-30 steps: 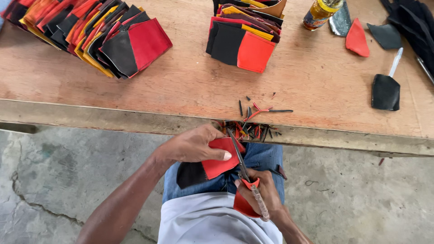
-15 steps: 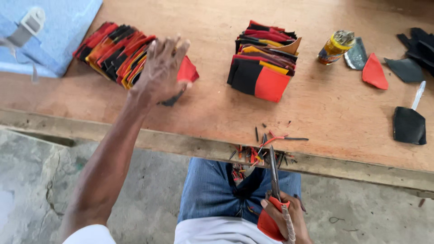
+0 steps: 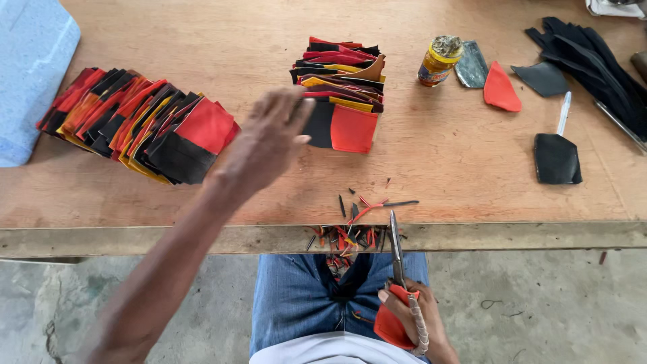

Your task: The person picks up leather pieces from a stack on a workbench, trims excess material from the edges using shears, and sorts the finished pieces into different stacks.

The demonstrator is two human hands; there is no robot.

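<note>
While I watch through the head camera, this is what I read off the bench:

Left hand: my left hand (image 3: 269,138) is stretched out over the wooden table (image 3: 222,40), fingers spread and loose, holding nothing; it is blurred, and I cannot tell whether it touches anything.

Middle stack: the hand hangs just beside the middle stack (image 3: 344,87) of black, red and yellow cut pieces, whose lowest piece, half black and half red, faces the table edge.

Left stack: a fanned row of similar pieces (image 3: 145,125) lies to the left of the hand, near it but apart, leaning over like fallen cards.

Right hand: my right hand (image 3: 408,320) sits low over my lap, closed around the red handles of the scissors (image 3: 397,259).

Scissors: the blades point up toward the table edge and look closed; the tip is near the offcuts.

Offcuts: thin red and black trimmings (image 3: 360,209) lie scattered at the front edge of the table, some spilling down onto my jeans (image 3: 290,296).

Far right: a small jar (image 3: 439,61) with a yellow label, a loose red piece (image 3: 502,87), a black piece with a white pen (image 3: 558,152), and a heap of black pieces (image 3: 586,57).

Far left: a pale blue block (image 3: 30,74) at the table's corner.
</note>
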